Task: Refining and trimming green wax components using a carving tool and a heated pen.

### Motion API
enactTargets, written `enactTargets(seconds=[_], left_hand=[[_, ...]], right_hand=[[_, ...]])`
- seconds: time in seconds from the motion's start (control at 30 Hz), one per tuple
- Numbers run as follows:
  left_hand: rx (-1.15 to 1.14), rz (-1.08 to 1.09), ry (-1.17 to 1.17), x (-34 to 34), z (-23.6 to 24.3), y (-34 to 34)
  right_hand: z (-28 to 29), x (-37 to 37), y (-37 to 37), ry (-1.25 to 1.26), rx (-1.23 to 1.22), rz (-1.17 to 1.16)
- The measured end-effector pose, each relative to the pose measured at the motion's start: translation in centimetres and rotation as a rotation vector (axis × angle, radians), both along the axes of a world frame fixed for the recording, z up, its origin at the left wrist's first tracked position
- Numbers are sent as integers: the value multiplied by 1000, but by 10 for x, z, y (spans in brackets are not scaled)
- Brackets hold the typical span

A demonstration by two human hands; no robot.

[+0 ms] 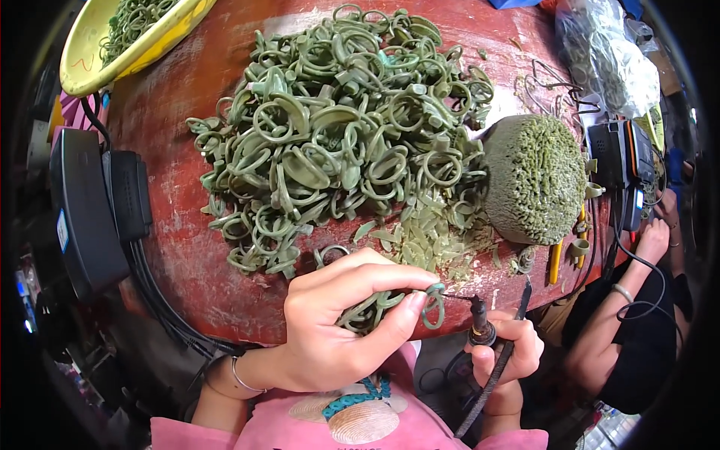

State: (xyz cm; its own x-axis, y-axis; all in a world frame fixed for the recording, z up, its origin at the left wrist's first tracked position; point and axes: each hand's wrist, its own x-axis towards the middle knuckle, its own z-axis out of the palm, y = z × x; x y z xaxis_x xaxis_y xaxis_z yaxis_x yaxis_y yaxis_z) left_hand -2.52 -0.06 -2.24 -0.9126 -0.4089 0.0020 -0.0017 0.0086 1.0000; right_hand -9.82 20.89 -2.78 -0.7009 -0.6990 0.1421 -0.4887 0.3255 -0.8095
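I'm watching the left hand (337, 319)'s grip pinching a green ring (441, 310) over the counter (176, 259)'s edge; the right hand (514, 345) is holding a pen-like tool (481, 331) and rod (487, 391). That ring's looking light, stiff, perhaps brittle, its band inviting gentle holding.

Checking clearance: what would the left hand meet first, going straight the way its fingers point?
Probably the needle-tipped, metal-collared black tool in the right hand, just beyond the pinched waxy-looking green ring; depth is unclear.
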Motion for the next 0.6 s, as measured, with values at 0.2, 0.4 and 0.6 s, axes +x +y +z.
enactTargets(seconds=[0.2,0.4,0.6], left_hand=[[-13,-4,27,0,-1,-2],[20,-7,11,1,-1,-1],[28,-13,-7,1,0,0]], right_hand=[[-1,0,0,8,-2,-3],[1,0,-1,13,38,0],[1,-1,-1,13,51,1]])
